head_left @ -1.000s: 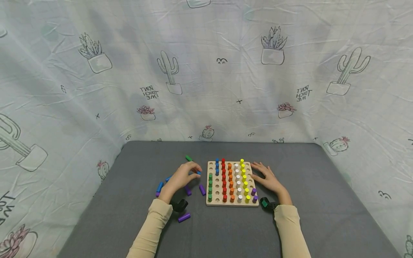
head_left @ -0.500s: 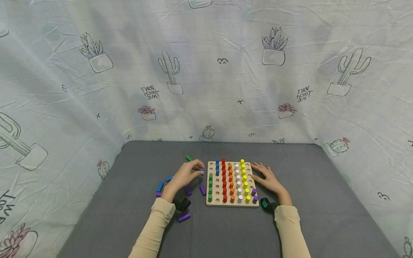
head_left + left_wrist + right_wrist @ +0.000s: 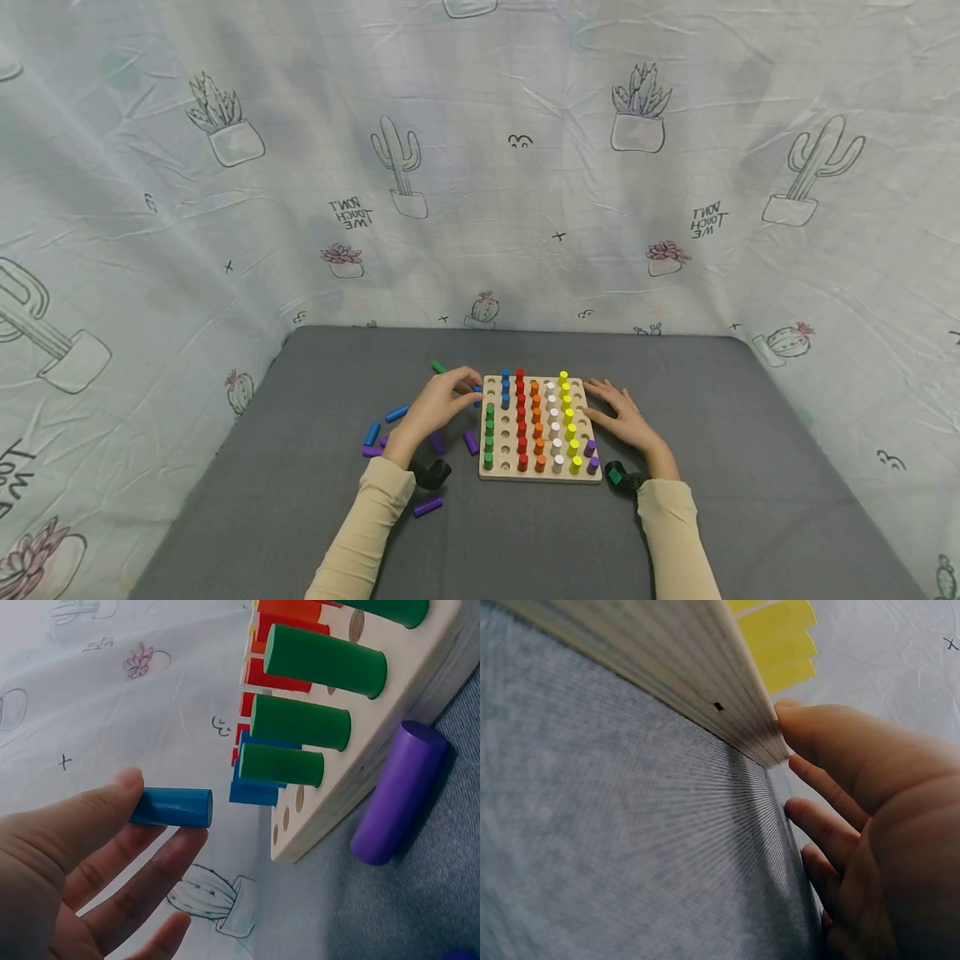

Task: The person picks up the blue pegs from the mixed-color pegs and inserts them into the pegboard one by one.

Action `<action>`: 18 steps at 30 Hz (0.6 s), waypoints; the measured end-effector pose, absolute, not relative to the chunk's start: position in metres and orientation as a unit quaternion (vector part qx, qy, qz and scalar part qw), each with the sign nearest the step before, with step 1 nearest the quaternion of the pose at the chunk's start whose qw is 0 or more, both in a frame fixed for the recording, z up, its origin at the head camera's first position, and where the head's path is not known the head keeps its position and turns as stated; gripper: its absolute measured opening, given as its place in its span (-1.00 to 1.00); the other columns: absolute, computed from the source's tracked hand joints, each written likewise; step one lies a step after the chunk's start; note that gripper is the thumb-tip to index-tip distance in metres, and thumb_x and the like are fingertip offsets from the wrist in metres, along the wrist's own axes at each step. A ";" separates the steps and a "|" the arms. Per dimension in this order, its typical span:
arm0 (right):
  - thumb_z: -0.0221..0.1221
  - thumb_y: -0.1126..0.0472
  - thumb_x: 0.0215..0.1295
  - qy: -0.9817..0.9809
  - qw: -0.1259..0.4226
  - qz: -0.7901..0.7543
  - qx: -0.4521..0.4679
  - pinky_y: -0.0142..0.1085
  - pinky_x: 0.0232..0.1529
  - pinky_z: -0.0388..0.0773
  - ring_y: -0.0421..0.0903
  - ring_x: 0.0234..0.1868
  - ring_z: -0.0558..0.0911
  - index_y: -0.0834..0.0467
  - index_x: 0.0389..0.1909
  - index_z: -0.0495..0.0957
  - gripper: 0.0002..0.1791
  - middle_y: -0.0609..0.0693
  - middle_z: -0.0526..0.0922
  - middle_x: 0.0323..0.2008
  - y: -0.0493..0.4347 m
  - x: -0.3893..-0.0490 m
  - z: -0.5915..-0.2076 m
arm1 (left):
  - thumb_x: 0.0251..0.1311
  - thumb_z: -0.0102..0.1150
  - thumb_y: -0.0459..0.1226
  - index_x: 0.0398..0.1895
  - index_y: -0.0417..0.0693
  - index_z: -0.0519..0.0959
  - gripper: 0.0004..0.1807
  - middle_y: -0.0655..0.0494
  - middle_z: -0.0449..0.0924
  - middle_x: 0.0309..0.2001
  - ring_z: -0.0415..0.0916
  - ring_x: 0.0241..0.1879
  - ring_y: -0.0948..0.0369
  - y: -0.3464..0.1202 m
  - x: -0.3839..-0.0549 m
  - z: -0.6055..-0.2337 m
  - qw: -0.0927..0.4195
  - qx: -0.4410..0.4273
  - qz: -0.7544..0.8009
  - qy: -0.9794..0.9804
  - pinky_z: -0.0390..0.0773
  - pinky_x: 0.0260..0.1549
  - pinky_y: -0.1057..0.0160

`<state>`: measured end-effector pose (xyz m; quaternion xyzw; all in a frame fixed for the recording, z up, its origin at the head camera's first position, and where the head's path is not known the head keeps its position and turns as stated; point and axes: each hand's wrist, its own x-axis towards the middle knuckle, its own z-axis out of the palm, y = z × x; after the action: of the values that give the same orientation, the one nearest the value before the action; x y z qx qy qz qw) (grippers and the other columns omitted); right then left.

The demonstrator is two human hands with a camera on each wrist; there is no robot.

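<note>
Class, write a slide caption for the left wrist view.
A left hand pinches a blue peg near a wooden board.

Your left hand is just below the middle of the head view, its thumb and fingers making a pinch. Your left arm extends there from the lower edge, leaning to the right. Your right hand rests right of centre, with its fingers apart and pointing to the upper left. Your right arm extends from the lower edge and leans slightly left.
</note>
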<state>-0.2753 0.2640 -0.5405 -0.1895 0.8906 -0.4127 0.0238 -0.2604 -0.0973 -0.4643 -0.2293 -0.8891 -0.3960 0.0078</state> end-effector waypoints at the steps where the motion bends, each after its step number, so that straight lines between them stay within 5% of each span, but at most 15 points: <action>1: 0.13 0.03 0.27 0.890 0.024 -0.414 -0.190 0.23 0.32 -0.42 0.27 0.42 -0.12 0.16 0.33 0.24 -0.36 0.27 0.13 0.36 0.264 -0.275 -0.540 | 0.21 0.16 -0.18 -0.08 -0.10 0.52 -0.73 0.00 0.59 -0.08 0.56 -0.12 0.11 -0.096 -0.261 -0.464 0.008 -0.228 -0.399 -0.888 0.58 -0.18 0.15; 8: 0.12 0.04 0.28 0.891 0.024 -0.412 -0.188 0.23 0.32 -0.42 0.26 0.42 -0.10 0.17 0.33 0.24 -0.36 0.28 0.13 0.36 0.262 -0.273 -0.537 | 0.19 0.19 -0.16 -0.11 -0.04 0.53 -0.75 0.22 0.57 -0.16 0.56 -0.16 0.21 -0.090 -0.260 -0.463 0.012 -0.213 -0.406 -0.889 0.57 -0.22 0.21; 18: 0.13 0.02 0.28 0.891 0.026 -0.414 -0.187 0.23 0.32 -0.41 0.27 0.42 -0.11 0.16 0.33 0.24 -0.36 0.28 0.13 0.36 0.262 -0.273 -0.536 | 0.20 0.17 -0.13 -0.10 -0.03 0.53 -0.74 0.11 0.59 -0.11 0.55 -0.16 0.20 -0.081 -0.262 -0.460 0.013 -0.223 -0.408 -0.886 0.57 -0.23 0.17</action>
<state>-0.2729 0.2621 -0.5357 -0.1870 0.8907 -0.4136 0.0262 -0.2618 -0.0811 -0.4597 -0.2227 -0.8855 -0.4075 0.0135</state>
